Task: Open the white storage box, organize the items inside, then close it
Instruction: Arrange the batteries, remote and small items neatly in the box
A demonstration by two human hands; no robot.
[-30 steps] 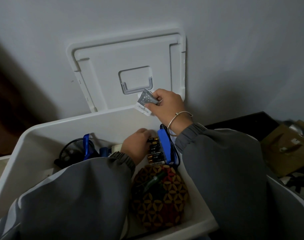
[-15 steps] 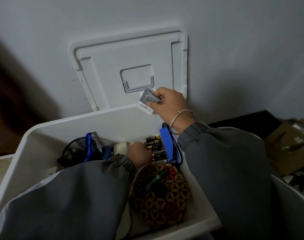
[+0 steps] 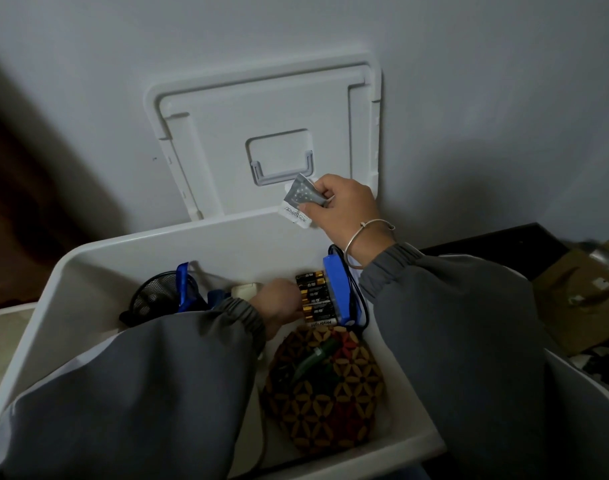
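The white storage box (image 3: 88, 271) stands open below me. Its lid (image 3: 268, 116) leans upright against the wall behind it. My right hand (image 3: 344, 206) hovers over the box's back rim and pinches a small grey-and-white sachet (image 3: 301, 199). My left hand (image 3: 278, 303) is down inside the box, its fingers against a row of black-and-gold batteries (image 3: 315, 301); the fingertips are hidden. A blue pack with a black cable (image 3: 341, 289) lies right of the batteries. A round patterned woven pouch (image 3: 327, 389) fills the near part of the box.
Inside the box at the left sit a black mesh cup (image 3: 154, 299), a blue strap (image 3: 183, 285) and a small cream object (image 3: 245, 289). A cardboard box (image 3: 580, 299) and clutter lie at the right on a dark surface (image 3: 497, 240). The wall is close behind.
My left hand slid back from the far end of the batteries toward their near side. My right hand stayed above the rim with the sachet.
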